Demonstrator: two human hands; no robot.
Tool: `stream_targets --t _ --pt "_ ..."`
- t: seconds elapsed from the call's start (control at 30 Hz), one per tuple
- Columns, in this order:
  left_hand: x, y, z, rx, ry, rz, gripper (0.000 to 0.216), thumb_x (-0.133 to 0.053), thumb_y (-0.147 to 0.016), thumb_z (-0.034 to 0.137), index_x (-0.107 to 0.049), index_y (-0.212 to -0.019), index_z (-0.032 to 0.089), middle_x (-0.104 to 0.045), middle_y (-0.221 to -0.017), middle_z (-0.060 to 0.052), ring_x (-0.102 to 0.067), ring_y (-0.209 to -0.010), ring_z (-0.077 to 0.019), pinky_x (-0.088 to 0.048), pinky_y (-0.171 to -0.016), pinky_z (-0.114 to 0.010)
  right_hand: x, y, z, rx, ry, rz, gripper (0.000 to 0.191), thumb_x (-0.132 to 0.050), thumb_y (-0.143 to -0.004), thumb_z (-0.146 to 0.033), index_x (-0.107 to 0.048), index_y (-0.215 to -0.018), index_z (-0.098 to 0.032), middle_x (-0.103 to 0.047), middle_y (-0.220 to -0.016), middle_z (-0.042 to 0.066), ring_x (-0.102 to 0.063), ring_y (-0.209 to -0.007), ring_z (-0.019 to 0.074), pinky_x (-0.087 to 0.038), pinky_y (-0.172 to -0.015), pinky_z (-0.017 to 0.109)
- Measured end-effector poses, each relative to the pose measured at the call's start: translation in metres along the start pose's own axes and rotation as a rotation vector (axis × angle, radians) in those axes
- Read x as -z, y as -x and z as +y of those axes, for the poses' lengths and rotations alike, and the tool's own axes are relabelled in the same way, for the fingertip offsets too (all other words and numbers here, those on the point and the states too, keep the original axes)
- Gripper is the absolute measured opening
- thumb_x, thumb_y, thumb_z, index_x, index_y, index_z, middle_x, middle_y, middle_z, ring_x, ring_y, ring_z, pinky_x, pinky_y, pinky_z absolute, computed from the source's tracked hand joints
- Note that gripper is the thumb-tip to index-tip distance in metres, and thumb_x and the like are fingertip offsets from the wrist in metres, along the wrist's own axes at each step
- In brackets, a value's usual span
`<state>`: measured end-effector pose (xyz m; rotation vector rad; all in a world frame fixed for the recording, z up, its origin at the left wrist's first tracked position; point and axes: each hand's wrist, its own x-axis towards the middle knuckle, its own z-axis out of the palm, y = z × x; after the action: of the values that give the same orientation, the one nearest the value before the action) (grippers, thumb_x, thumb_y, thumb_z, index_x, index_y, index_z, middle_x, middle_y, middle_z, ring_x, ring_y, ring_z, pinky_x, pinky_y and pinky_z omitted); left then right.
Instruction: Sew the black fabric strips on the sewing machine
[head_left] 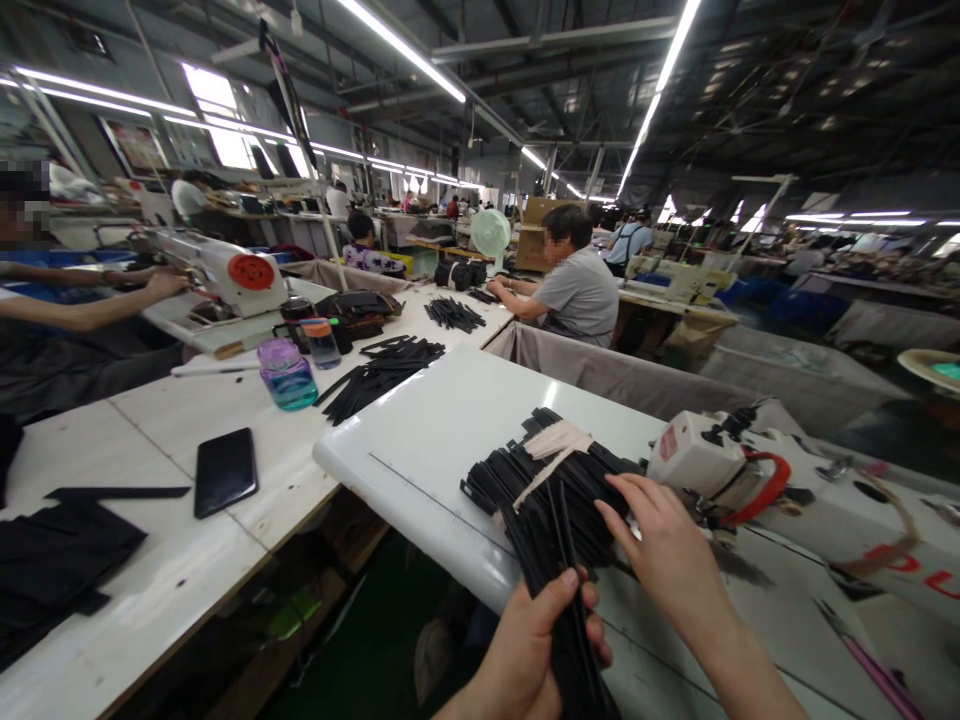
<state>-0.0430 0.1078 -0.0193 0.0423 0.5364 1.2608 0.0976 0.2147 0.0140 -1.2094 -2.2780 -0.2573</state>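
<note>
My left hand point(536, 645) is closed around a sheaf of narrow black fabric strips point(536, 545), its thumb pressed across them. The upper ends of these strips overlap a larger bundle of black strips point(487, 480) lying on the white sewing table point(397, 440). A beige cloth band point(559, 440) is wrapped about that bundle. To its right is my right hand point(664, 535), thumb and fingers apart, the fingertips at the bundle's edge. Whether they touch it I cannot tell.
A sewing machine point(787, 480) stands at the right, with pink-handled tweezers point(874, 660) nearby. On the left table are a phone point(226, 472), a purple-and-teal bottle point(288, 375) and loose black strips point(382, 375). Co-workers sit at the left and ahead.
</note>
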Motion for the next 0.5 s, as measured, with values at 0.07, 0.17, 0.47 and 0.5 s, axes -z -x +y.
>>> stream_targets --t 0.07,0.17,0.47,0.5 --pt "0.002 0.001 -0.002 -0.046 -0.008 -0.043 0.044 -0.083 -0.068 0.042 -0.055 -0.090 0.016 -0.055 -0.067 0.006 -0.047 -0.049 -0.0058 -0.041 -0.053 -0.024 -0.019 -0.011 0.006 -0.017 0.074 -0.011 0.044 -0.035 -0.099 -0.044 -0.061 -0.114 -0.012 -0.064 -0.101 0.015 -0.060 -0.093 0.0295 -0.050 -0.083 0.044" --pt "0.006 0.002 -0.001 -0.123 -0.057 -0.105 0.044 -0.081 -0.070 0.047 -0.050 -0.080 0.018 -0.041 -0.052 0.011 -0.035 -0.041 -0.0037 -0.034 -0.048 -0.022 -0.032 -0.016 0.007 -0.032 0.123 -0.035 0.039 -0.034 -0.099 -0.037 -0.064 -0.106 -0.013 -0.062 -0.087 0.013 -0.059 -0.082 0.0273 -0.049 -0.074 0.041" --pt "0.004 0.002 0.004 -0.082 -0.116 -0.057 0.046 -0.078 -0.071 0.040 -0.061 -0.104 0.012 -0.049 -0.053 0.008 -0.037 -0.040 -0.0050 -0.030 -0.047 -0.023 -0.015 0.008 -0.002 -0.051 0.148 -0.026 0.043 -0.025 -0.103 -0.035 -0.063 -0.103 -0.014 -0.064 -0.089 0.009 -0.064 -0.071 0.0200 -0.049 -0.062 0.032" --pt "0.003 0.002 0.004 -0.089 -0.119 -0.040 0.048 -0.078 -0.070 0.040 -0.061 -0.106 0.012 -0.053 -0.057 0.006 -0.038 -0.041 -0.0049 -0.031 -0.047 -0.023 -0.013 0.011 -0.002 -0.046 0.136 -0.016 0.045 -0.024 -0.103 -0.036 -0.063 -0.102 -0.014 -0.064 -0.088 0.009 -0.065 -0.069 0.0190 -0.050 -0.061 0.031"
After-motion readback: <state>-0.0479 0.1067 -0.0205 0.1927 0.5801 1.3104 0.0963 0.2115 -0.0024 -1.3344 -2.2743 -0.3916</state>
